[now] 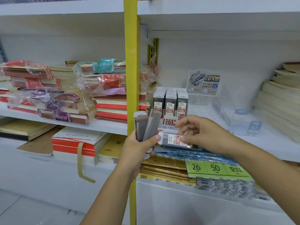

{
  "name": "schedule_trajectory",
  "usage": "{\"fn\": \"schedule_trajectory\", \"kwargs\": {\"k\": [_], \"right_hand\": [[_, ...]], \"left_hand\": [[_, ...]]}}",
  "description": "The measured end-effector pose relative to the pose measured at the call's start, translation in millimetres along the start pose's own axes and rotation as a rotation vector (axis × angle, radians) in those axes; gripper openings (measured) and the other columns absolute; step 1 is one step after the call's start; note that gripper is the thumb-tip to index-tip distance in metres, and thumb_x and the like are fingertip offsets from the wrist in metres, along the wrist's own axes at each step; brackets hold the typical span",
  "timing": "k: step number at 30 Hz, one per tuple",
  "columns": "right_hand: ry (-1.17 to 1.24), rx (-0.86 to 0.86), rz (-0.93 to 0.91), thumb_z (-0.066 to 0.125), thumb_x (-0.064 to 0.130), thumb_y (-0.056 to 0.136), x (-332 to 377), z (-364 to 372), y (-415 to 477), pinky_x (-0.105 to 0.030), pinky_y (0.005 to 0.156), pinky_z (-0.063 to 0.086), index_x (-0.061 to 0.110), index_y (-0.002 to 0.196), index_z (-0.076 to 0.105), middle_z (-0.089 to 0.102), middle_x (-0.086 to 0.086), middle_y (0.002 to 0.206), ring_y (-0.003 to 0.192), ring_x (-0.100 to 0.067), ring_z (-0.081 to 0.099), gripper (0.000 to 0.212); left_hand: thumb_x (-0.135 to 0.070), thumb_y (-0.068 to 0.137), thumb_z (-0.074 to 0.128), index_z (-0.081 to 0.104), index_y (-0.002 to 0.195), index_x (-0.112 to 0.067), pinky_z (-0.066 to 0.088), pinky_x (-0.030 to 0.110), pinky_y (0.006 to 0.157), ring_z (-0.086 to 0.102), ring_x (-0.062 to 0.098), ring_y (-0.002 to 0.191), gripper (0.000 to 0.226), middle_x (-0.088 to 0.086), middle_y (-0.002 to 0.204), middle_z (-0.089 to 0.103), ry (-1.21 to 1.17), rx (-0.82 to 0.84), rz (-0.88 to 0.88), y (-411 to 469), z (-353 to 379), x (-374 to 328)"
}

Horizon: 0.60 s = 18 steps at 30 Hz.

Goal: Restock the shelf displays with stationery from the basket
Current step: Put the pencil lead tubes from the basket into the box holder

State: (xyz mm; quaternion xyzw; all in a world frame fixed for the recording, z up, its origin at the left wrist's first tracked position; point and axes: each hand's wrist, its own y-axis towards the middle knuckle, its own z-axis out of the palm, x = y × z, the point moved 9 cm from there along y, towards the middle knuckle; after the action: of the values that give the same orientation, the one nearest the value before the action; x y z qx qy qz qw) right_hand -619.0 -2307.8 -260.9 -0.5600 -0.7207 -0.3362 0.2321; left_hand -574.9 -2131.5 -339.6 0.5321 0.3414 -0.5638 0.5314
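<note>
- My left hand (138,148) is curled round a fan of lead cases (142,125). They are slim dark boxes with pale caps, held upright, their tops spreading toward the shelf.
- My right hand (201,135) pinches a single lead case (176,140) between thumb and fingers. It lies sideways with its label up, and its white end touches my left thumb.
- On that label I read "0.5" and a red "100". The smaller print is too blurred to read.
- Both hands hover just in front of the display box (170,103), which sits on the middle shelf (267,142), right of the yellow post (132,62).
- The display box holds three rows of the same cases standing upright, each marked "M&G", "0.5" and "HB".
- Its front panel shows "HB", "0.5" and a large "100".
- Behind the box, a sign card (203,82) carries the heading "不脏手铅芯". Its lower lines are too small for me to read.
- A clear plastic stand (227,114) sits to the right of the box.
- Below my hands, a pack with a green label (214,168) reads "26", "50" and "空白". It lies just beside gold packs (162,166).
- Left of the post are wrapped notebook stacks (48,88). A teal band (103,64) reads "作业本(白)" and a red band (112,77) reads "语文本".
- At the far right is a pile of cream notebooks (282,98).
</note>
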Motion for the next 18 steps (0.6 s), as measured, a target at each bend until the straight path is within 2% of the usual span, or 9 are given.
{"fn": "schedule_trajectory", "kwargs": {"k": [2,4,6,9,11,12,14,18], "right_hand": [[0.059,-0.04,-0.007,0.067,0.004,0.085,4,-16,1,-0.028,0.064,0.058,0.038,0.126,0.053,0.067,0.009,0.094,0.077,-0.013,0.068,0.055],[0.122,-0.172,-0.053,0.064,-0.001,0.086,10,-44,6,-0.024,0.06,0.058,0.048,0.135,0.041,0.065,0.004,0.1,0.079,-0.011,0.07,0.073],[0.184,-0.327,-0.156,0.063,-0.005,0.086,22,-72,14,-0.027,0.065,0.059,0.055,0.125,0.044,0.064,0.0,0.106,0.083,-0.012,0.071,0.074],[0.207,-0.505,-0.303,0.064,-0.005,0.084,39,-99,24,-0.033,0.074,0.059,0.056,0.107,0.046,0.063,-0.005,0.111,0.088,-0.017,0.071,0.068],[0.092,-0.568,-0.358,0.065,0.003,0.085,45,-106,30,-0.02,0.075,0.054,0.054,0.105,0.044,0.065,0.002,0.1,0.082,-0.006,0.066,0.059],[-0.004,-0.579,-0.359,0.066,0.007,0.085,46,-105,34,-0.011,0.071,0.049,0.052,0.105,0.043,0.065,0.006,0.094,0.076,0.0,0.061,0.055],[-0.16,-0.541,-0.324,0.067,0.012,0.087,40,-95,45,-0.006,0.064,0.041,0.049,0.106,0.042,0.064,0.01,0.089,0.071,0.004,0.057,0.049],[-0.223,-0.387,-0.221,0.067,0.017,0.088,15,-71,60,-0.021,0.07,0.045,0.042,0.112,0.05,0.062,0.008,0.09,0.077,-0.006,0.059,0.039]], "left_hand": [[-0.03,0.079,0.079,0.063,0.118,-0.029,0.054,0.02,0.06,0.074,0.013,0.088,0.041,-0.006,0.097,0.077,-0.018,-0.005,-0.003,0,-1,-2],[-0.038,0.071,0.079,0.062,0.12,-0.026,0.054,0.02,0.059,0.075,0.013,0.085,0.054,-0.003,0.096,0.078,-0.033,-0.021,0.0,0,-4,-6],[-0.042,0.066,0.079,0.062,0.122,-0.024,0.054,0.02,0.058,0.074,0.012,0.082,0.061,-0.001,0.093,0.077,-0.034,-0.031,0.0,1,-6,-7],[-0.034,0.077,0.08,0.062,0.122,-0.027,0.053,0.02,0.059,0.074,0.012,0.08,0.049,-0.003,0.091,0.077,-0.03,-0.029,-0.008,2,-7,-4],[-0.03,0.079,0.08,0.062,0.121,-0.029,0.053,0.021,0.059,0.074,0.012,0.079,0.045,-0.003,0.09,0.076,-0.03,-0.03,-0.013,3,-7,-2],[-0.03,0.08,0.08,0.062,0.12,-0.03,0.053,0.021,0.059,0.074,0.012,0.079,0.045,-0.002,0.091,0.076,-0.028,-0.032,-0.015,3,-7,-1],[-0.03,0.08,0.081,0.062,0.119,-0.03,0.053,0.022,0.059,0.074,0.013,0.079,0.044,0.0,0.095,0.075,-0.024,-0.033,-0.015,3,-7,-1],[-0.03,0.079,0.081,0.063,0.115,-0.031,0.053,0.021,0.059,0.074,0.012,0.078,0.04,-0.002,0.093,0.076,-0.013,-0.018,-0.008,3,-6,0]]}}
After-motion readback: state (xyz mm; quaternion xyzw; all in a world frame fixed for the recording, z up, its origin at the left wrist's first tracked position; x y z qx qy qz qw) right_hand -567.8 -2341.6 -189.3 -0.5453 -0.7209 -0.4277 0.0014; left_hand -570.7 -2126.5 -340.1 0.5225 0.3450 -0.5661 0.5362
